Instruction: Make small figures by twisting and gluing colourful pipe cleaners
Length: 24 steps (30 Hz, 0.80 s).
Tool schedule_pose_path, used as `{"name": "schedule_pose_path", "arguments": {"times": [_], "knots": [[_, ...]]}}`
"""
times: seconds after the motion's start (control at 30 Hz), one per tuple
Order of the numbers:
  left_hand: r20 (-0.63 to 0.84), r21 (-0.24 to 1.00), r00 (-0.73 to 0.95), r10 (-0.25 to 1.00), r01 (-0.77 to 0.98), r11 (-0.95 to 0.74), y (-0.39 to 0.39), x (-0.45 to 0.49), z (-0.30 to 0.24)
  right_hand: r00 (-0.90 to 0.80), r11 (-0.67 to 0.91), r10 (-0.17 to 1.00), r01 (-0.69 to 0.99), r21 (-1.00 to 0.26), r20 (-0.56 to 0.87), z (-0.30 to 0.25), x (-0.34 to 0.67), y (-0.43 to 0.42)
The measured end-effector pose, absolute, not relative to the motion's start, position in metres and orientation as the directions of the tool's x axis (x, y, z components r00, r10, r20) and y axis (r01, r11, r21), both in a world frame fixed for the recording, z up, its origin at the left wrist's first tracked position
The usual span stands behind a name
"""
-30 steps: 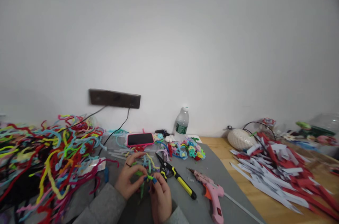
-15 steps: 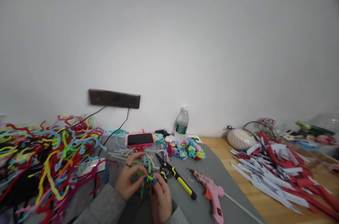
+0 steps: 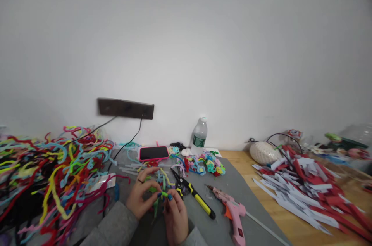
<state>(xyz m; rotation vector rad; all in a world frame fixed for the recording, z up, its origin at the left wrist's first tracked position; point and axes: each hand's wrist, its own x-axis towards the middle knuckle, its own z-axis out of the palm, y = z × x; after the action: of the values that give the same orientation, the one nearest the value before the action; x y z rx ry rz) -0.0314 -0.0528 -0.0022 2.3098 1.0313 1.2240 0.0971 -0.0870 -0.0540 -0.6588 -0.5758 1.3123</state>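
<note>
Between my fingertips is a short bright green pipe cleaner (image 3: 164, 194), held over the grey mat (image 3: 223, 224). My left hand (image 3: 143, 196) pinches its left end with thumb and forefinger; a dark ring is on one finger. My right hand (image 3: 176, 215) pinches the other end from the right, thumb and forefinger together. Below and behind the hands lie more green and pale pipe cleaners, partly covered by my fingers. Just right of them, black and yellow pliers (image 3: 197, 197) lie with jaws pointing away from me. A pink glue gun (image 3: 234, 211) rests further right, a glue stick in its back.
A tangled heap of coloured pipe cleaners (image 3: 58, 172) fills the left side. At the back are a phone (image 3: 154, 153), a water bottle (image 3: 200, 135) and small pipe-cleaner flowers (image 3: 210, 163). Red and white paper strips (image 3: 310, 187) cover the right. A socket strip (image 3: 125, 108) is on the wall.
My right thumb and forefinger have shifted slightly on the green pipe cleaner. My left hand stays almost in place, and the things on the table have not moved.
</note>
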Motion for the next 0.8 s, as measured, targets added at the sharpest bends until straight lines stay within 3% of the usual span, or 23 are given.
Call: {"name": "schedule_pose_path", "arguments": {"times": [0.8], "knots": [[0.581, 0.593, 0.342, 0.739, 0.444, -0.672, -0.0541, -0.0313, -0.0013, 0.128, 0.087, 0.992, -0.677, -0.731, 0.0, -0.0487, 0.0956, -0.0893]]}}
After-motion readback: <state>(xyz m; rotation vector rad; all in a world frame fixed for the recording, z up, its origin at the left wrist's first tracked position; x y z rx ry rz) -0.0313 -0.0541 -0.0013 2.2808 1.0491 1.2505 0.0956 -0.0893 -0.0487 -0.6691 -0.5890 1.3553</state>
